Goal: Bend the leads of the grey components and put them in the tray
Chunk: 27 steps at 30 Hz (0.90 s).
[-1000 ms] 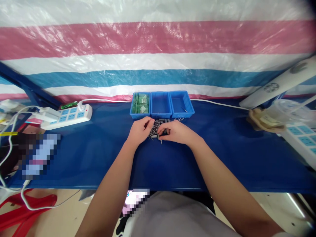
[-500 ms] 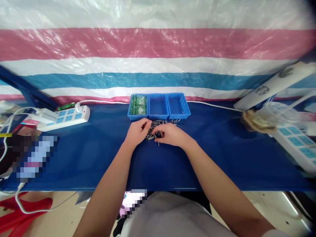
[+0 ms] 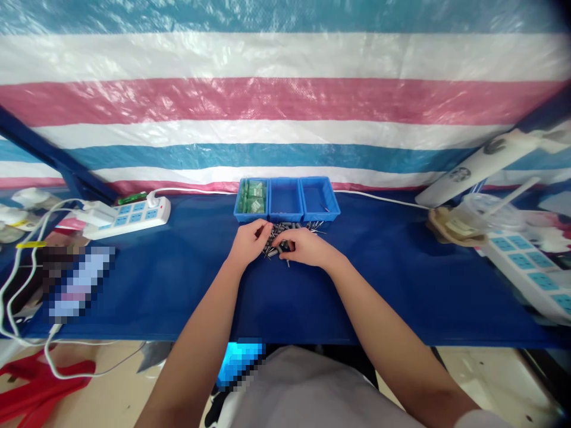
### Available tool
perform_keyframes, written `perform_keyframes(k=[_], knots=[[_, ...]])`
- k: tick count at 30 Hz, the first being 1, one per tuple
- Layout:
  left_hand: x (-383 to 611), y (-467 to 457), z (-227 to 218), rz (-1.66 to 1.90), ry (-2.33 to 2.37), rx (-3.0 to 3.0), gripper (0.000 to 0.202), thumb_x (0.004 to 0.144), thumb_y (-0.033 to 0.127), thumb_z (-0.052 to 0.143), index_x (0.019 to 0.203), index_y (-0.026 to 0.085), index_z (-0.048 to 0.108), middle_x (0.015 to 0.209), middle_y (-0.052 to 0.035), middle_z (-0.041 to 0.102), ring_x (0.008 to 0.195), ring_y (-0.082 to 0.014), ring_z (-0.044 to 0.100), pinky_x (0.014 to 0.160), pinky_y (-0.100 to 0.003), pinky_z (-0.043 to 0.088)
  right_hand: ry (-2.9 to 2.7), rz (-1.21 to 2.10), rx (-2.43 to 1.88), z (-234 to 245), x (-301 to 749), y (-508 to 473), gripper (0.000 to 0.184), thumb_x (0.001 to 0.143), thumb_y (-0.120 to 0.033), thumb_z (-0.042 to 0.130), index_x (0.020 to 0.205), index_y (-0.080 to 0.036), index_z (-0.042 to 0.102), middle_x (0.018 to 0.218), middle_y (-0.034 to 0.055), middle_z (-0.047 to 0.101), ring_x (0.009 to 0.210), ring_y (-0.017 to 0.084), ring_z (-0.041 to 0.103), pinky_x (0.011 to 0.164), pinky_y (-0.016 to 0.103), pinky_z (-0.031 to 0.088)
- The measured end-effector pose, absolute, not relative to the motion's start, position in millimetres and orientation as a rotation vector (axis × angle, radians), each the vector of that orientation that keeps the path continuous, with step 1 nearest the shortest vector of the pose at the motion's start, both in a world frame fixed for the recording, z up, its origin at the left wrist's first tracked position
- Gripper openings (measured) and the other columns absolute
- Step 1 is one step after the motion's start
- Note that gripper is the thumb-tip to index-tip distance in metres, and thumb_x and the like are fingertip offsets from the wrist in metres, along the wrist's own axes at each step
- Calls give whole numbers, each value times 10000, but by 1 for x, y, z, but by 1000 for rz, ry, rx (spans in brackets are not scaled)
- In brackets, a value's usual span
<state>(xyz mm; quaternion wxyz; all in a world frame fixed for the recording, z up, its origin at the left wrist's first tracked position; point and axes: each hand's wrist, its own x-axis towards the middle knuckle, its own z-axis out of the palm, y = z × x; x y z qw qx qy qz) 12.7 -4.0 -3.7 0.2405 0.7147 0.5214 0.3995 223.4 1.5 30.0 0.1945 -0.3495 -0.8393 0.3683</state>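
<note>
Where pile (image 3: 272, 241) lies before bins (image 3: 285, 217), right hand (image 3: 306, 248) pinches dark part (image 3: 284, 246); left hand (image 3: 247, 244) fingers curled on pile, grip unclear.

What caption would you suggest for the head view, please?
Left hand and right hand pick at small dark parts before three blue bins.

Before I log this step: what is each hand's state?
Left hand: at the pile of dark parts; grip cannot be told.
Right hand: pinching one dark part.

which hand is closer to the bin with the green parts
Left. The left hand sits just in front of the bin with green parts; the right hand lies further right.
</note>
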Motion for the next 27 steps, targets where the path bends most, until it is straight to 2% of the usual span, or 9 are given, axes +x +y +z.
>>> perform_keyframes(k=[6, 13, 16, 20, 23, 27], knots=[[13, -4, -4, 1119, 1393, 1942, 364, 990, 454, 520, 860, 175, 713, 697, 0, 675, 603, -120, 570, 609, -242, 437, -2283, 1064, -950, 30, 223, 0, 301, 749, -99, 754, 1031, -203, 768, 893, 11, 731, 658, 119, 599, 644, 248, 477], [13, -4, -4, 1134, 1298, 1915, 298, 980, 403, 553, 918, 169, 728, 735, -10, 691, 625, -118, 586, 623, -239, 447, -1731, 1305, -924, 21, 215, 1, 340, 739, -285, 824, 1051, -188, 728, 944, 46, 750, 847, 174, 705, 826, 331, 585], [14, -5, -4, 1160, 1238, 1894, 250, 963, 371, 589, 941, 165, 730, 706, 2, 665, 590, -101, 548, 597, -226, 431, -1481, 1407, -933, 16, 208, 2, 412, 693, -348, 863, 1041, -196, 704, 897, 33, 732, 814, 176, 716, 758, 321, 602], [15, -6, -4, 1203, 1185, 1887, 187, 927, 313, 628, 968, 166, 736, 633, 31, 596, 542, -85, 493, 568, -211, 416, -1269, 1387, -958, 10, 200, 4, 469, 599, -367, 921, 983, -207, 706, 876, 6, 673, 697, 139, 664, 585, 261, 542], [15, -7, -2, 1215, 1161, 1902, 163, 906, 269, 640, 997, 174, 736, 592, 54, 530, 525, -76, 464, 566, -201, 419, -1183, 1351, -983, 7, 197, 4, 469, 558, -360, 950, 940, -207, 725, 851, -6, 648, 690, 127, 644, 594, 255, 526], [16, -7, -1, 1203, 1168, 1918, 194, 898, 307, 677, 1040, 185, 731, 600, 57, 531, 525, -74, 470, 565, -198, 430, -1147, 1355, -995, 6, 196, 5, 461, 559, -379, 952, 927, -213, 728, 848, 1, 682, 719, 143, 663, 681, 290, 564]])
